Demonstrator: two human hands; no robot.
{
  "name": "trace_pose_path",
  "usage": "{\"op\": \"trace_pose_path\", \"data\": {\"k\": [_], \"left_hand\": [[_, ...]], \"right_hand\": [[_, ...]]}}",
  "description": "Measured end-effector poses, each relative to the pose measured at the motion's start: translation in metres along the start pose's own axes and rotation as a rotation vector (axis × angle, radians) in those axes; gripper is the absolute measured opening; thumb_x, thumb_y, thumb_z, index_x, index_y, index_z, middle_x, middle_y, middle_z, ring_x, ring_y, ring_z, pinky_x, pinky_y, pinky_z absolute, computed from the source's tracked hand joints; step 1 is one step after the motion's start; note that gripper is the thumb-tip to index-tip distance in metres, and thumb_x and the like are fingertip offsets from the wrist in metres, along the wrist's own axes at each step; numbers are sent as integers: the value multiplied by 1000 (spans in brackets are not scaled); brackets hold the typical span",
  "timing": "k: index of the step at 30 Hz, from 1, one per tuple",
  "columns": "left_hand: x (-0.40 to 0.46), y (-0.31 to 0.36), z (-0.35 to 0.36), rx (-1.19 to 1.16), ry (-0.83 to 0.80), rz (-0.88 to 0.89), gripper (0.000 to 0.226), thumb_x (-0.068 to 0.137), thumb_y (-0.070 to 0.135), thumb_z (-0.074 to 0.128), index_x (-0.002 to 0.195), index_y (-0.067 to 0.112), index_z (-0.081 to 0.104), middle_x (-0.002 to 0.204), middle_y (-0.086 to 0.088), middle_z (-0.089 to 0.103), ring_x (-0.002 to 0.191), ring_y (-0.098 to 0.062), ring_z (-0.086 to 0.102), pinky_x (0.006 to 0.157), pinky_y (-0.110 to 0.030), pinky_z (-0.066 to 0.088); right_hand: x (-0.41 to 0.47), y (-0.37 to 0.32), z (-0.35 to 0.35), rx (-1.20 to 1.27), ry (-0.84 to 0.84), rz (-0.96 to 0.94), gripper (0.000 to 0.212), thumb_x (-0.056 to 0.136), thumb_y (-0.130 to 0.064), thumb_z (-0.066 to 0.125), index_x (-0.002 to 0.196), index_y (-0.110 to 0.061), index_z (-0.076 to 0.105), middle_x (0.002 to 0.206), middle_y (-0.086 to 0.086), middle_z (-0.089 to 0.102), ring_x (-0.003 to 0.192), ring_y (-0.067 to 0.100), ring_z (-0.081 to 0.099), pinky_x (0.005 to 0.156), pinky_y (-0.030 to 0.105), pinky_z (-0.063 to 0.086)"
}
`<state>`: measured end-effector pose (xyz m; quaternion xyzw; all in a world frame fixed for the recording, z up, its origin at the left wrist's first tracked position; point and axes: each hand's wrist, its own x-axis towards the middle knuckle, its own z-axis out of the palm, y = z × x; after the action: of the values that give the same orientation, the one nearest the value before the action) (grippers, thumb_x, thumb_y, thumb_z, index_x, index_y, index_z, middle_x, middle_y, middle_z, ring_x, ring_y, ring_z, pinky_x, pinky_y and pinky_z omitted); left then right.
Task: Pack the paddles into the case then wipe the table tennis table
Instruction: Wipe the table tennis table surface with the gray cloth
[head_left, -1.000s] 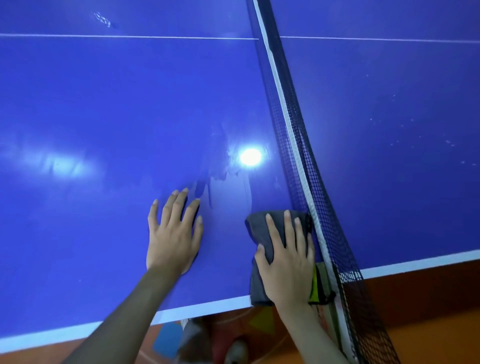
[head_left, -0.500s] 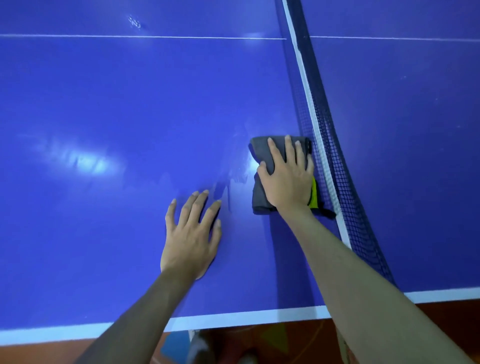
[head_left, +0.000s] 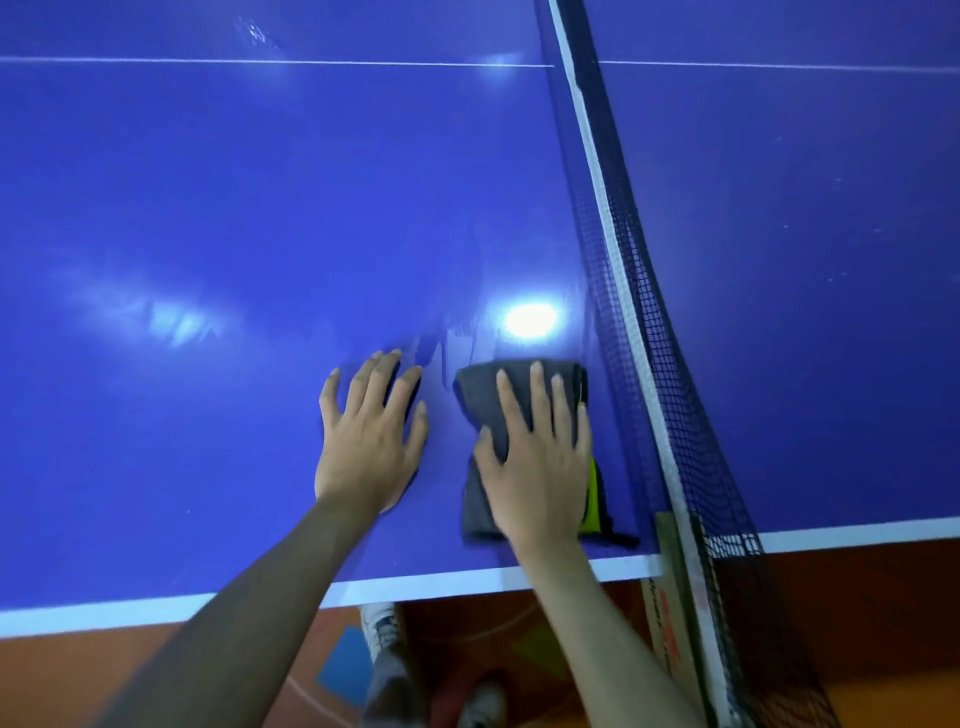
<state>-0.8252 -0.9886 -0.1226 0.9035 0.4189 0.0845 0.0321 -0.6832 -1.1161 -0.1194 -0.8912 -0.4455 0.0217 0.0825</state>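
A folded dark grey cloth (head_left: 480, 395) with a yellow-green edge lies on the blue table tennis table (head_left: 234, 218), close to the near white edge line and just left of the net. My right hand (head_left: 535, 457) presses flat on the cloth with straight fingers. My left hand (head_left: 371, 436) rests flat on the bare table surface beside it, fingers spread. A wet streak shines on the table just beyond both hands. No paddles or case are in view.
The black net (head_left: 639, 322) with its white top band runs from the far side to the near edge at the right, ending at a net post (head_left: 675, 571). Below the table edge are an orange floor and shoes (head_left: 384, 629).
My right hand has pulled the cloth back along the net toward the near edge, after pushing it away a moment before. My left hand stays flat on the table.
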Motion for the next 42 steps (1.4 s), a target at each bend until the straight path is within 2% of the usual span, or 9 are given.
{"op": "trace_pose_path", "data": {"k": [5,9,15,21,26,29,34,38,42], "left_hand": [[0,1,-2,22,1,-30,45,108,37,28,140,15,51,152,-6,45,143,-28,42,121,-58,20],[1,2,-4,33,-15,-49,46,108,38,27,140,15,51,153,-6,45,144,-27,41,121,-57,20],[0,1,-2,48,-6,-131,48,105,41,35,143,16,52,157,-8,45,148,-29,39,122,-57,22],[0,-2,3,59,20,-96,47,105,39,39,142,15,55,156,-9,47,147,-29,40,121,-58,24],[1,-3,4,74,12,-91,48,105,40,38,144,17,54,158,-8,45,150,-29,37,121,-58,25],[1,-2,6,71,18,-79,49,104,40,38,144,17,54,157,-8,46,150,-28,37,121,-58,26],[-3,-3,4,72,64,-94,48,105,40,38,144,16,53,154,-7,49,150,-28,36,123,-56,22],[-3,-3,0,48,111,-62,45,107,39,37,141,15,54,149,-7,53,147,-29,40,122,-56,23],[-10,-21,-15,-57,198,-64,41,103,36,44,133,15,60,140,-6,60,141,-28,47,120,-56,27]], "right_hand": [[-94,0,-1,0,-39,-12,67,98,-50,48,162,-34,31,172,1,19,159,25,18,125,53,24],[-97,0,0,-18,-51,-7,68,98,-53,47,162,-37,30,172,0,19,158,25,20,124,53,25],[-20,-11,4,-30,-38,-47,65,103,-53,38,164,-37,22,173,0,12,160,24,11,127,52,16],[101,-37,17,23,83,-55,59,102,-52,39,159,-35,38,169,4,28,157,26,24,126,52,18],[188,-50,24,26,57,-104,62,101,-56,33,160,-38,33,171,3,24,157,26,21,126,52,18],[209,-50,25,28,48,-129,62,101,-57,31,160,-37,33,171,3,24,157,26,21,126,52,17],[170,-49,26,11,75,-146,62,102,-56,29,160,-35,34,170,4,26,157,26,21,127,51,17],[89,-51,23,11,94,-168,59,104,-53,34,159,-33,38,169,5,30,157,27,23,125,51,21],[-4,-64,13,9,29,-140,61,103,-53,43,160,-35,34,170,5,26,158,27,21,124,52,21]]}}
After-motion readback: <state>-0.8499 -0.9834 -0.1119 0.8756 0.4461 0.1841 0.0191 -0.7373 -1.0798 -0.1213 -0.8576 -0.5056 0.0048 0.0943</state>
